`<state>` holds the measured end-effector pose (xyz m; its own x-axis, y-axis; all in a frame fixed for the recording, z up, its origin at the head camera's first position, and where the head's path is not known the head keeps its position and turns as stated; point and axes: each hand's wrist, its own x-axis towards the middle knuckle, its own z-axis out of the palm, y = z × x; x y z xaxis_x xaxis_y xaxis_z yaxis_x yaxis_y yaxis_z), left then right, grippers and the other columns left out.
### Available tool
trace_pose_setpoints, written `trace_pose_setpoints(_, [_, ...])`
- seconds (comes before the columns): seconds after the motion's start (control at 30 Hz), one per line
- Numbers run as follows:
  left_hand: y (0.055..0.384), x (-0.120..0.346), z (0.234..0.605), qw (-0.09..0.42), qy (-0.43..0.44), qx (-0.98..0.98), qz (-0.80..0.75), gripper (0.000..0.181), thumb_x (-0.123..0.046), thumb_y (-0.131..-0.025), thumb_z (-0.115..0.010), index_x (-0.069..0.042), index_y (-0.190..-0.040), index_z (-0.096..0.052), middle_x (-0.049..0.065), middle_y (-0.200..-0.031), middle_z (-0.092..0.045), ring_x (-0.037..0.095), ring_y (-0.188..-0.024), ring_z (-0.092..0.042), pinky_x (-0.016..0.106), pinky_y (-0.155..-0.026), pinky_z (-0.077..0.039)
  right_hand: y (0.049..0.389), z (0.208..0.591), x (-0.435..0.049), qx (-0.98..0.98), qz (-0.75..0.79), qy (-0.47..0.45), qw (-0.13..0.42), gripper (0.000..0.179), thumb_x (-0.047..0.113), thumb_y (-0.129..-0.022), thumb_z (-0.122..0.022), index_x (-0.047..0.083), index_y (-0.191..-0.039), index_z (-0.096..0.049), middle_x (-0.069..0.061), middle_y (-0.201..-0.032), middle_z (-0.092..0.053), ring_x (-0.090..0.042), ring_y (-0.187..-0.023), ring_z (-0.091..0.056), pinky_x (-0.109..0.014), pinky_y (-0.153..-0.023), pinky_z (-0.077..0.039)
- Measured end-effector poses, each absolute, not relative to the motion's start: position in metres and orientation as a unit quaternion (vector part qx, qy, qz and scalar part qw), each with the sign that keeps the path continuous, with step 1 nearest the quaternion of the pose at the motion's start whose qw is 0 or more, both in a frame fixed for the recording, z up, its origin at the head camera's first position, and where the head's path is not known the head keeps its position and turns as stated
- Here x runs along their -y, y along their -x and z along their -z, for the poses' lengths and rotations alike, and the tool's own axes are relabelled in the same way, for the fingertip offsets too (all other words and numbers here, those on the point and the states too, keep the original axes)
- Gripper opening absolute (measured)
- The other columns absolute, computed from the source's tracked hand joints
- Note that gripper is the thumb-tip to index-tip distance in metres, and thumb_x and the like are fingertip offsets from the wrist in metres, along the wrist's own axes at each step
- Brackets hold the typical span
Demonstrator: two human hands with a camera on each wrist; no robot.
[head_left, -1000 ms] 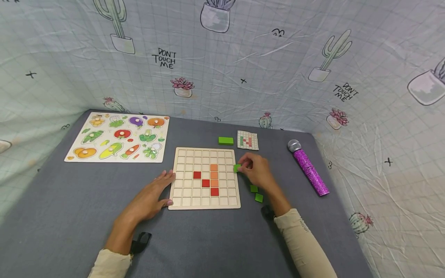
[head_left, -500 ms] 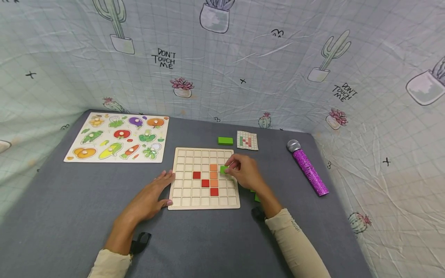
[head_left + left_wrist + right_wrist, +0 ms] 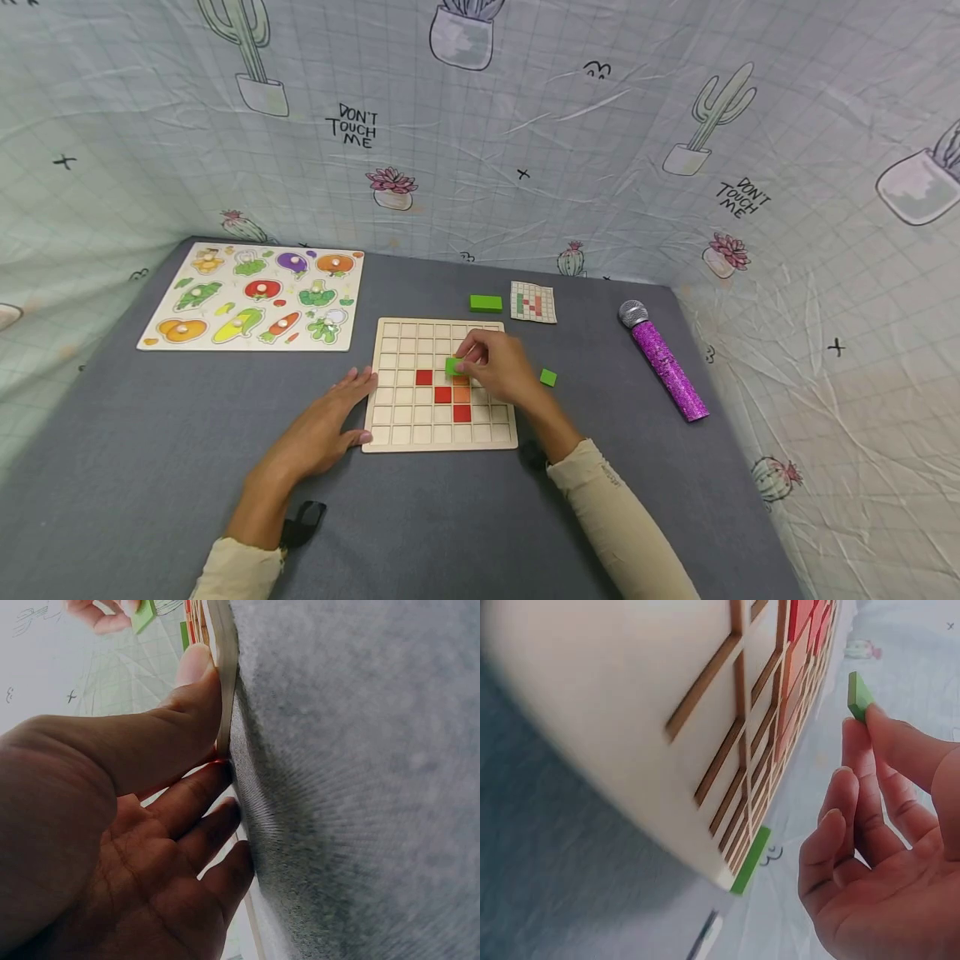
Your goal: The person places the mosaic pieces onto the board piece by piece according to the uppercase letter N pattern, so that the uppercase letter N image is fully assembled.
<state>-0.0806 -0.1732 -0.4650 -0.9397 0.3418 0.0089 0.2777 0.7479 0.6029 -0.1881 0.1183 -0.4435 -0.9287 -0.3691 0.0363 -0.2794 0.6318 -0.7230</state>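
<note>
Head view: a green square tile [image 3: 453,367] is pinched between the thumb and index finger of the right hand [image 3: 497,367] and is held over the wooden grid board [image 3: 405,417]. In the right wrist view, the tile is shown clear of the board's surface; the remaining fingers are loosely bent. The board's left edge is touched by the left hand [image 3: 318,433], its fingers slightly spread and its thumb rested on the rim. Three red tiles [image 3: 442,395] are set diagonally in cells; the orange tiles [image 3: 461,395] are partly covered by the right hand. Right of the board, a loose green tile [image 3: 548,377] is seen. Beyond the board, a green block [image 3: 486,303] and a pattern card [image 3: 533,302] are placed side by side. The scene is flanked by a vegetable peg puzzle [image 3: 236,312], left, and a glittery purple microphone [image 3: 670,367], right.
</note>
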Motion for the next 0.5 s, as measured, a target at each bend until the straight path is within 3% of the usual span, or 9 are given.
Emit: trace_pose_setpoints(0.5, [0.082, 0.173, 0.465, 0.048, -0.167, -0.934, -0.311, 0.082, -0.004, -0.088, -0.084, 0.003, -0.159, -0.043, 0.023, -0.169, -0.038, 0.048, -0.158, -0.032, 0.067, -0.125, -0.03, 0.197, 0.443, -0.088, -0.913, 0.363, 0.167, 0.079, 0.009, 0.014, -0.091, -0.083, 0.017, -0.092, -0.076, 0.001, -0.081, -0.073, -0.012, -0.071, -0.065, -0.027, -0.064, -0.05])
